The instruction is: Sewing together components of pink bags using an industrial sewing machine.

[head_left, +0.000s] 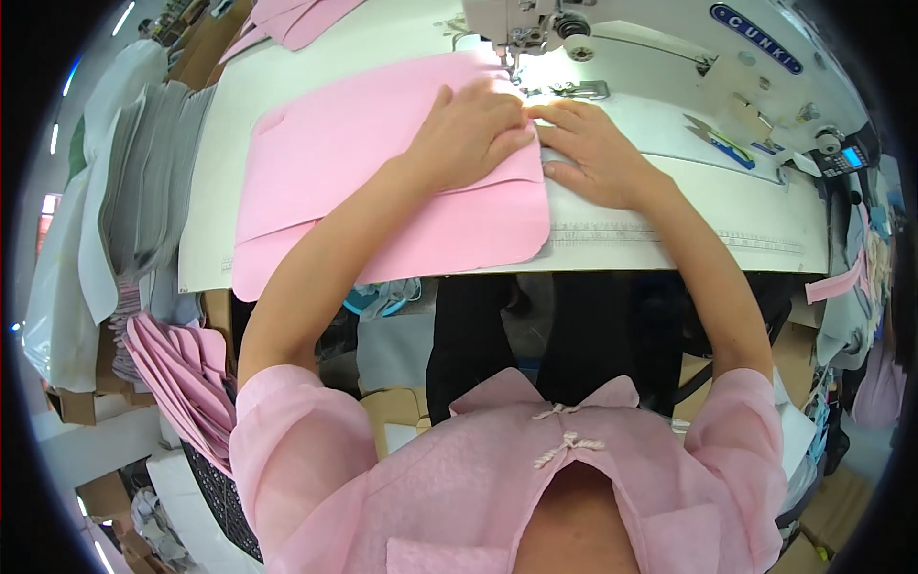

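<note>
A large pink panel (335, 143) with rounded corners, made of layered pieces, lies on the white sewing table. Its far right corner reaches the needle area (513, 69) of a sewing machine (650, 43), lit brightly by a lamp. My left hand (467, 136) rests flat on the panel just in front of the needle, fingers stretched forward. At the panel's right edge, my right hand (601, 155) has its fingers extended and its thumb apart, with the fingertips touching the edge close to my left fingers.
Thread snips (732, 151) lie on the table (669, 230) right of my right hand. More pink pieces (301, 19) sit at the far left. Stacked grey sheets (153, 172) stand left of the table, above a bundle of pink pieces (182, 368). A printed ruler strip (612, 232) runs along the front.
</note>
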{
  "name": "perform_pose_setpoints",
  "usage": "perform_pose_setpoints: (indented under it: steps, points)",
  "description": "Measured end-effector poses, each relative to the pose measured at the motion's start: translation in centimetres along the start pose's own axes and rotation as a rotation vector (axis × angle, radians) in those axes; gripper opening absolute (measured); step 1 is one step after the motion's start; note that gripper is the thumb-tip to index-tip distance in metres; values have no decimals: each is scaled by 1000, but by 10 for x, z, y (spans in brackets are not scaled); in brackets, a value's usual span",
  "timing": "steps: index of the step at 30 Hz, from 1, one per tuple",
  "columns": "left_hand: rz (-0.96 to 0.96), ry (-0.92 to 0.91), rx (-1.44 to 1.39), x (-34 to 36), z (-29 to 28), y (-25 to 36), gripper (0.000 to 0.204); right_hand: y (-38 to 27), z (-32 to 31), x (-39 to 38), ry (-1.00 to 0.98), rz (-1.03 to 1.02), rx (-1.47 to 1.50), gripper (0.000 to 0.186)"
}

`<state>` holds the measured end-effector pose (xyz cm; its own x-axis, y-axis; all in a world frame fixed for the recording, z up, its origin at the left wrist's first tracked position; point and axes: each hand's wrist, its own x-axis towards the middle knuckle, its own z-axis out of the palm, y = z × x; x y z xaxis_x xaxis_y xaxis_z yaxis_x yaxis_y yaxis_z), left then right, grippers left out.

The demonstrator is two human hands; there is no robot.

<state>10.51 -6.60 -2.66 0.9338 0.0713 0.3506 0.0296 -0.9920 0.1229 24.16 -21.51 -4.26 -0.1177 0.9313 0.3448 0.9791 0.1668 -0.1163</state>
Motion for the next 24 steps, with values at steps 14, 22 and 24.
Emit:
perform_pose_setpoints:
  steps: [14, 22, 24]
  points:
    - [187, -75, -140, -19, -23, 13, 26, -24, -1, -21, 74, 125, 35, 40]
    - [157, -69, -133, -19, -24, 24, 16, -39, -10, -27, -85, 173, -217, 51]
    - [196, -7, -119, -18, -21, 24, 14, -45, -14, -23, -109, 199, -225, 48]
